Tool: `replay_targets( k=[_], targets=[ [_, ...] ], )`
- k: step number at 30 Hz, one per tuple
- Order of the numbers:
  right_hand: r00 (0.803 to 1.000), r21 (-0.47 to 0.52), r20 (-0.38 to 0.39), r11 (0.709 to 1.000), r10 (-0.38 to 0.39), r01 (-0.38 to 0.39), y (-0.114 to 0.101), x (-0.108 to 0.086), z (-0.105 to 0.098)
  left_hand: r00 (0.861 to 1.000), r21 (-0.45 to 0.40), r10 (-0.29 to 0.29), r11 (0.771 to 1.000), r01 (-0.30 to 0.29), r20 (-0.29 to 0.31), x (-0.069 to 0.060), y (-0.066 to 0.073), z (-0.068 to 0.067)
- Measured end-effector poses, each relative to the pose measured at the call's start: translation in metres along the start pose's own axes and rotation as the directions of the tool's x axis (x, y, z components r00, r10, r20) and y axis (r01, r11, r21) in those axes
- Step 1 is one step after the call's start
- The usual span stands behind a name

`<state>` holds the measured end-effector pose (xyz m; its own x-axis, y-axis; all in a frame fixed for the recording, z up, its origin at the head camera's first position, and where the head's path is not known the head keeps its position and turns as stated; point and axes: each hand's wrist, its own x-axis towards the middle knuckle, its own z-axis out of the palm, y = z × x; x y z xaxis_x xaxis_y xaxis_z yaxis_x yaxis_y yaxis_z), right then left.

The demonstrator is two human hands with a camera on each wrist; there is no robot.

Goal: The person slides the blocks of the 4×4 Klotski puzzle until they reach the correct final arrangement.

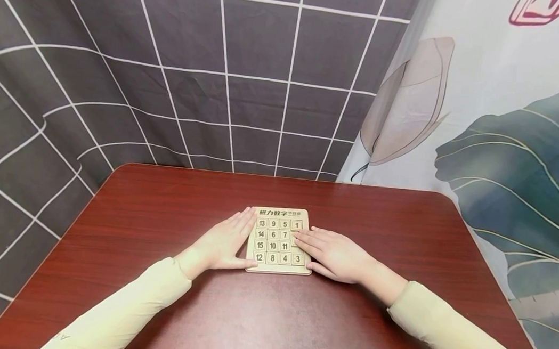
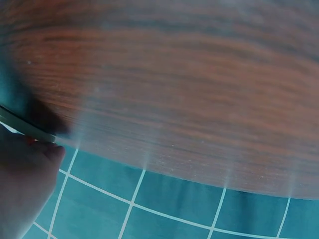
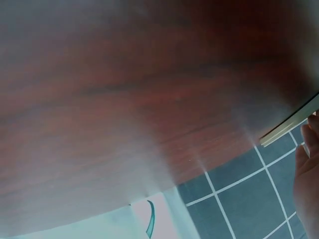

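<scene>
A pale number-sliding puzzle (image 1: 278, 241) lies flat on the table, with dark Chinese lettering along its top. Its tiles run in rows of four; those at the right of the two middle rows are partly hidden by fingers. My left hand (image 1: 220, 240) rests against the puzzle's left edge, fingers extended and thumb at the lower left corner. From the other side, my right hand (image 1: 339, 254) lays its straight fingertips on the right column, below the 1 tile. The puzzle's edge also shows beside the hand in the right wrist view.
The reddish-brown wooden table (image 1: 172, 205) surrounds the puzzle. Behind it hangs a dark curtain (image 1: 259, 40) with white grid lines. A white curtain with leaf prints (image 1: 515, 173) hangs at the right, and a thin dark cord (image 1: 358, 171) shows at the table's back edge.
</scene>
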<state>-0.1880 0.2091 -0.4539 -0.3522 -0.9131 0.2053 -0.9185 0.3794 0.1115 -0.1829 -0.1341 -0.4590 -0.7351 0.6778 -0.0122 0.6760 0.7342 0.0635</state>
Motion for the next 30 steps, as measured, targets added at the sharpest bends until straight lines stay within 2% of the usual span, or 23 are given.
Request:
replay_targets(
  k=[8, 13, 20, 26, 30],
  targets=[
    [0.997, -0.018, 0.061, 0.999, 0.047, -0.046, 0.004, 0.004, -0.001, 1.0, 0.019, -0.002, 1.0, 0.002, -0.004, 0.0, 0.001, 0.001],
    [0.999, 0.017, 0.027, 0.999, 0.032, -0.032, -0.003, -0.002, -0.003, 1.0, 0.038, 0.003, 0.999, -0.002, -0.018, -0.001, 0.001, 0.003],
    [0.998, 0.009, -0.049, 0.999, -0.047, 0.047, -0.022, -0.017, -0.003, 1.0, 0.031, 0.009, 0.999, -0.009, -0.009, -0.002, 0.0, 0.003],
    [0.998, 0.01, -0.048, 0.999, -0.045, 0.046, -0.031, -0.021, -0.005, 0.999, 0.034, 0.02, 0.999, -0.018, -0.05, -0.003, 0.0, 0.002],
    [0.998, 0.013, -0.049, 0.999, -0.04, 0.04, -0.031, -0.022, -0.006, 0.999, 0.002, 0.022, 1.0, -0.022, -0.037, -0.002, 0.001, 0.002]
  ],
)
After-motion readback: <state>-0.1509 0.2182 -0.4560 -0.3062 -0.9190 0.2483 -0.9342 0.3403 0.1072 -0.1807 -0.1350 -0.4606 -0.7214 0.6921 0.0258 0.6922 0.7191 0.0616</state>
